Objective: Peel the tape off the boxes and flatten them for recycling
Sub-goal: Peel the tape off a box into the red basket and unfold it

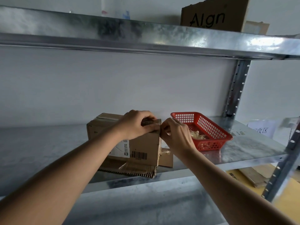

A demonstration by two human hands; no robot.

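A brown cardboard box with a white shipping label and a barcode stands on the metal shelf, its lower flaps splayed out. My left hand grips the box's top right edge, fingers curled over it. My right hand pinches clear tape at that same top right corner. More clear tape clings to the box's lower right side and front flap.
A red plastic basket with crumpled clear tape inside sits right of the box. A paper sign lies at the shelf's right end. On the upper shelf stands another cardboard box. Flattened cardboard lies below right.
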